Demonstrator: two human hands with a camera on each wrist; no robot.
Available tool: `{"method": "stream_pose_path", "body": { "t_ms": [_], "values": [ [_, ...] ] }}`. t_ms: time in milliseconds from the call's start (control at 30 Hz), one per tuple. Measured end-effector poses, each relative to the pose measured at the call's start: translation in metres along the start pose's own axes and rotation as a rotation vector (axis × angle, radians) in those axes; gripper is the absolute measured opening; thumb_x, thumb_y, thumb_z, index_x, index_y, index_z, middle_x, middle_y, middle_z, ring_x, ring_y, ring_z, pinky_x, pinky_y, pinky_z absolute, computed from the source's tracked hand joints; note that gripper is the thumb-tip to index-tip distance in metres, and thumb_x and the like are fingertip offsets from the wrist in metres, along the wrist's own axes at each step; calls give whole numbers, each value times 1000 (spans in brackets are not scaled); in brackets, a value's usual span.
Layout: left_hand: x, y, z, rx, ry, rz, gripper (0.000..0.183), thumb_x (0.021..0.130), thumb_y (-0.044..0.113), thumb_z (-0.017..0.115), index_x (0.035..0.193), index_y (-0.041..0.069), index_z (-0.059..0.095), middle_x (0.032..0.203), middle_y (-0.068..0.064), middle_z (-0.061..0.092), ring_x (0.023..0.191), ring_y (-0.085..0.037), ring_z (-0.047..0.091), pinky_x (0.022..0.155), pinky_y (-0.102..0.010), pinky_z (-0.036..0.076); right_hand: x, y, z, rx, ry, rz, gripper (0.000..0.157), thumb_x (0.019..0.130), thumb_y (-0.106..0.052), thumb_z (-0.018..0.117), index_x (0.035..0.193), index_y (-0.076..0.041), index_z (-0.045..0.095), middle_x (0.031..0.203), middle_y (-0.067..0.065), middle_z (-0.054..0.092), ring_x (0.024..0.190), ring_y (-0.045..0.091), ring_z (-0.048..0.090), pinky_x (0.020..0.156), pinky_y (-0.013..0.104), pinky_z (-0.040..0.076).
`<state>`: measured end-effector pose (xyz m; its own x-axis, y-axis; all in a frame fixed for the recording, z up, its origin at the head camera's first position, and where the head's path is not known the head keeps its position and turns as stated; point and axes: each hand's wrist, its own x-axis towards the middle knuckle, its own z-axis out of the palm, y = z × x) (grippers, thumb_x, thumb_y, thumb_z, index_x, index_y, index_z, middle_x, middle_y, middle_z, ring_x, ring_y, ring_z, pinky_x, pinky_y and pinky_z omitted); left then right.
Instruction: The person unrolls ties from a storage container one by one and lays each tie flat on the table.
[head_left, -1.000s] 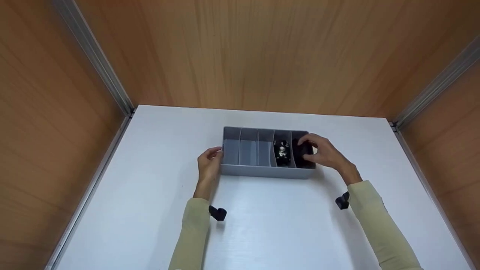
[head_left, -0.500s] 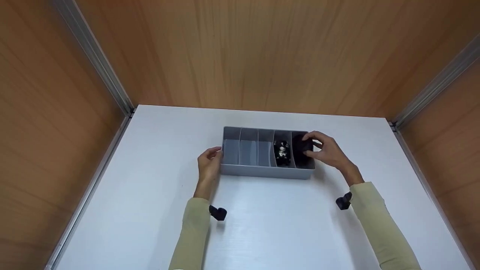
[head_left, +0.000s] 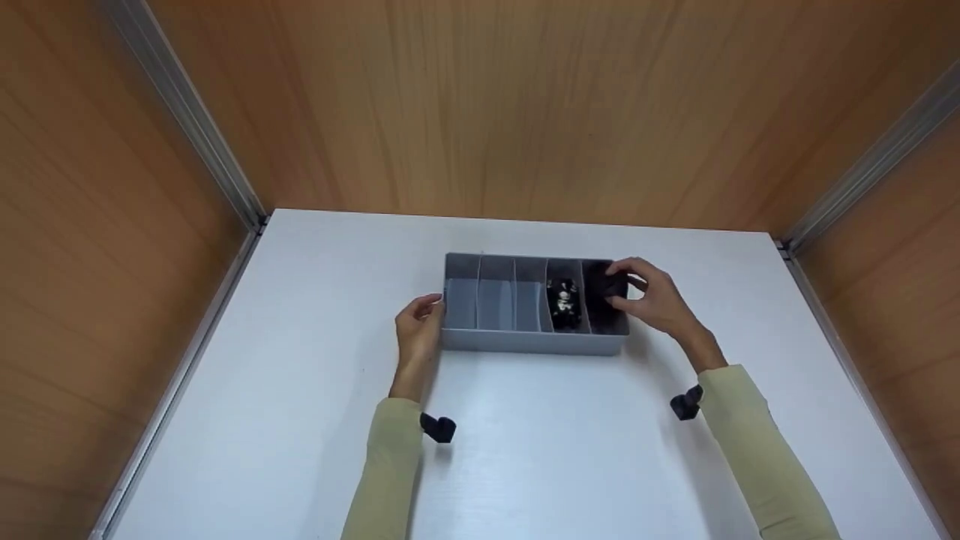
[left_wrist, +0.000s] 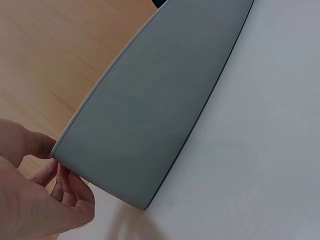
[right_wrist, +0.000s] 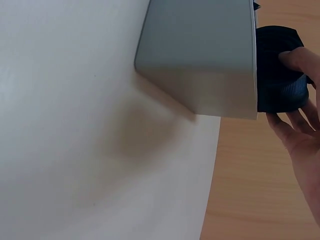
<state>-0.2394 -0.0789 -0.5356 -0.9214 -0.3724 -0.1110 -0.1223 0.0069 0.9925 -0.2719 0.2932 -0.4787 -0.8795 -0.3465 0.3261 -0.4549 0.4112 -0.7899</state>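
Note:
A grey divided organizer box (head_left: 532,343) sits on the white tabletop, its compartments side by side. My left hand (head_left: 418,330) holds its left end; in the left wrist view curled fingers (left_wrist: 82,200) meet the end wall near the rim. At the right end, my right hand (head_left: 654,300) pinches a dark, soft-looking bundle (head_left: 611,285) in the last compartment. The right wrist view shows this black bundle (right_wrist: 274,75) standing above the rim, with a ribbed part between thumb and fingers. A black item with a white pattern (head_left: 564,304) lies in the neighbouring compartment.
The remaining compartments (head_left: 496,304) on the left show bare grey floors. Wooden panels (head_left: 480,112) rise behind and on both sides of the white table (head_left: 540,450). A small black device (head_left: 439,428) sticks out from each wrist.
My right hand has drawn slightly up and back toward the box's right rim, pinching the dark bundle. The left hand stays at the left end.

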Motion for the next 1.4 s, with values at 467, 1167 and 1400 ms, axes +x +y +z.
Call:
{"method": "stream_pose_path", "body": {
  "t_ms": [467,1167,1400],
  "values": [
    [0,3,-4,-9,-13,-38,21,100,9,64,117,-2,71,108,-14,66,99,-21,58,78,-24,46,-6,12,-5,-75,45,-34,45,79,10,82,120,-1,66,121,14,64,114,23,59,102,44,51],
    [-1,6,-7,-67,-68,-92,23,101,10,63,119,-3,69,109,-15,69,105,-33,62,79,-30,51,-24,-40,4,-52,46,-75,40,79,15,79,116,7,65,116,17,64,110,25,61,98,33,52],
    [-10,11,-12,-37,-69,-43,23,103,11,61,118,-3,69,109,-17,69,103,-30,64,84,-36,54,-30,-42,7,-53,57,-100,41,78,16,80,115,7,66,116,16,65,110,24,61,97,37,53]
  ]
}}
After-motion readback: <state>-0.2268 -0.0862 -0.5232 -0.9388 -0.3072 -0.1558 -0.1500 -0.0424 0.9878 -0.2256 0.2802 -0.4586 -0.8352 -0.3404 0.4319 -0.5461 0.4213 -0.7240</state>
